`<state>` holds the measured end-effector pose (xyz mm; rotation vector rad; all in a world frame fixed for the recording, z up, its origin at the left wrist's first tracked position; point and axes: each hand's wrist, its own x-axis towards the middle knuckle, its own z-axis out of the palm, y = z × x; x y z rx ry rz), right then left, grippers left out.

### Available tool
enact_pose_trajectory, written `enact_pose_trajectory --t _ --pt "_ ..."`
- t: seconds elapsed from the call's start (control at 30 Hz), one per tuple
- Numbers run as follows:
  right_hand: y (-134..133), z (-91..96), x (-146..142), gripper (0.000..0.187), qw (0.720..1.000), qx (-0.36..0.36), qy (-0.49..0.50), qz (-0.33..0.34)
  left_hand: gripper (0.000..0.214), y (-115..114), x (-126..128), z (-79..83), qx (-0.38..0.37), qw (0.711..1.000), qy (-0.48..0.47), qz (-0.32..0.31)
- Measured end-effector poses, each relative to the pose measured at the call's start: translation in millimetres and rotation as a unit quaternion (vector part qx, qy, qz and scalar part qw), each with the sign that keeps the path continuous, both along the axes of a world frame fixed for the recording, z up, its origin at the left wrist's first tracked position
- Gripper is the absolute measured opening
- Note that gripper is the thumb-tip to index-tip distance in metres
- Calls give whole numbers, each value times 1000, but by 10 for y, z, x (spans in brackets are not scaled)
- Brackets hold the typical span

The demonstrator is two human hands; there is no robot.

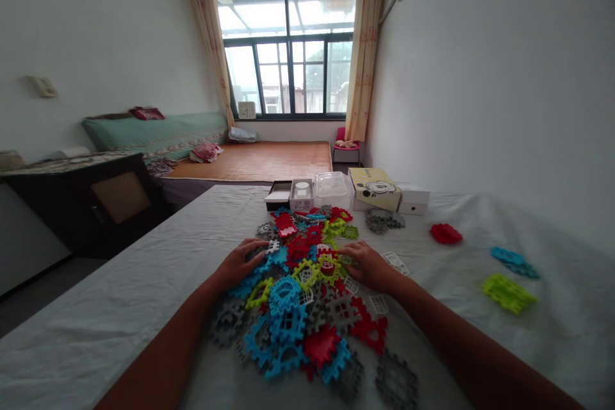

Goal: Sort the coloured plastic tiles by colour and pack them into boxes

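Observation:
A heap of plastic interlocking building pieces (288, 288) in blue, red, lime green, grey and white lies on a pale sheet. My left hand (243, 261) rests at the heap's left side, fingers stretched over blue pieces, with a small white piece (273, 246) by the fingertips. On the opposite side, my right hand (366, 262) reaches in with fingers apart, close to a lime-green piece (330, 269) and a red one. Neither hand visibly grips a piece, though some fingertips are partly lost among the pieces. White window-like grid pieces (378, 304) lie beneath my right forearm.
Behind the heap stand a black-edged open box (278, 196), a clear plastic container (331, 189), a yellow cartoon box (375, 189) and a white box (414, 200). Sorted groups sit rightward: grey pieces (384, 221), red (445, 234), blue (512, 259) and lime-green (508, 293).

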<state>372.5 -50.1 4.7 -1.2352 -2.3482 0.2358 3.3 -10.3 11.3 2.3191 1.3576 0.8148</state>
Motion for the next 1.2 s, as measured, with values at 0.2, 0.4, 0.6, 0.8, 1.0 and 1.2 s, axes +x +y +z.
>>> enact_pose_trajectory --t 0.2,0.4,0.6,0.8,1.0,1.2 --pt "-22 -54 -38 48 998 -28 32 -40 41 14 -6 -6 4 1000 3 -2" --pt "-9 11 -75 33 995 38 64 -63 40 3 -6 -3 6 1000 -1 -3" --pt "137 -27 54 25 955 -75 264 -112 41 9 -3 -11 13 1000 0 0" --pt "209 -91 163 31 921 -111 348 -134 40 10 -15 -15 13 1000 3 -4" --pt "98 68 1 38 888 -162 421 -92 39 -12 9 16 9 1000 7 0" --pt "107 -24 -63 32 979 -31 189 -64 40 -13 3 15 13 1000 7 -3"
